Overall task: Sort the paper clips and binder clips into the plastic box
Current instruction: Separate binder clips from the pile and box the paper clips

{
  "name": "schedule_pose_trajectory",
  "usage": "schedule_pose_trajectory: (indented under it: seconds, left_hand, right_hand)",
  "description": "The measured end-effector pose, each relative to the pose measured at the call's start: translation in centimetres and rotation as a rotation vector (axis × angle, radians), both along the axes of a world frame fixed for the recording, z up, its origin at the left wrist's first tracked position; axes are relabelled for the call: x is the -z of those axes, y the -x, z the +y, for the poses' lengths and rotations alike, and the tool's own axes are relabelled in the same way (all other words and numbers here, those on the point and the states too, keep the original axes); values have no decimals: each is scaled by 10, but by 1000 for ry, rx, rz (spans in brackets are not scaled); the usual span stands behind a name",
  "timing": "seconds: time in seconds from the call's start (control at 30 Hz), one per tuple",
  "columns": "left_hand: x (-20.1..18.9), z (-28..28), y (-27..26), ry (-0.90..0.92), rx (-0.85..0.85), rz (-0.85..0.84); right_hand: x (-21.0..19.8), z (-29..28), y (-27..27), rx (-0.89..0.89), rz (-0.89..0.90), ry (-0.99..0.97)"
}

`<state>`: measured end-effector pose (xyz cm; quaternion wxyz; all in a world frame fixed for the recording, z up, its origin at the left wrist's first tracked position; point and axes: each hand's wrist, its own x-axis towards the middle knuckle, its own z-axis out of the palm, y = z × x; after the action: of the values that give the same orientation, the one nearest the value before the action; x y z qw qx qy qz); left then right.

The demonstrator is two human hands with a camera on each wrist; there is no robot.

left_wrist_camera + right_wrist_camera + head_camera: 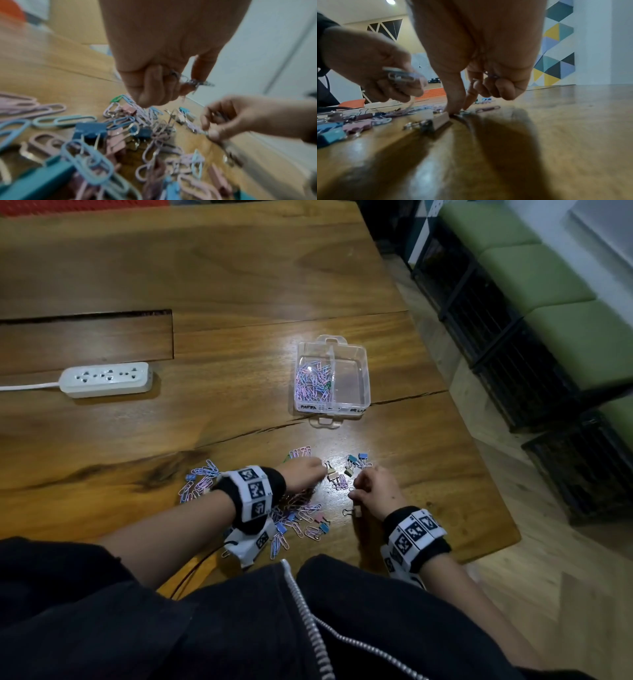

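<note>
Both hands gathering: left hand (pixel 154 75) fingers curled round paper clips (pixel 192 81); right hand (pixel 481 65) fingertips (pixel 455 106) pinching one off the table, more tucked in the palm, likely batching.

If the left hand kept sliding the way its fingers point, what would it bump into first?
Probably the beige binder clip, which lies just ahead of the left hand on the table, with the right hand beyond. The left hand already grips a few paper clips. Depth is hard to judge, so this is a guess.
</note>
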<state>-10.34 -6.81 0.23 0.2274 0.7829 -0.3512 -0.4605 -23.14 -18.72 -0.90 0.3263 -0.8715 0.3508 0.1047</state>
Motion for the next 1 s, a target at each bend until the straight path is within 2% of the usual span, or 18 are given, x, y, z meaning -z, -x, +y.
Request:
schedule_pose_trajectory:
  seconds: [0.07,0.13,0.17,0.23,0.33,0.47,0.53,0.7,0.87,0.93,1.0]
  left_hand:
    - [-5,5,-8,94,-231,389]
    - [-9,10,-14,204,-354,730]
    - [-11,12,-16,250,-381,835]
    - [-12,13,-16,289,-424,924]
    - [-10,11,-16,260,-474,931]
    - [-13,7,-21,147,-447,891]
    - [-18,4,-27,128,-420,823]
    - [-46,-17,-57,218,-538,771]
    - [-77,-58,-93,319,-775,769]
    - [-80,-71,-102,325,-861,784]
    - [-77,-77,-108,307,-904,723]
  right_hand:
    - [-1,3,-1,-33,21,-6]
    - [0,5,-2,-78,51,12]
    - [1,5,-3,-94,53,20]
    - [3,4,-5,-109,82,14]
    - [1,3,-6,-25,30,-97]
    - [-6,-1,-6,189,-198,-429]
    - [-11,-5,-9,245,-248,-523]
    - [-26,-17,-19,401,-305,-696]
    - [-46,-24,-31,377,-321,-815]
    - [-53,-25,-38,333,-303,-792]
    - [-58,-26,-48,283,-291,-750]
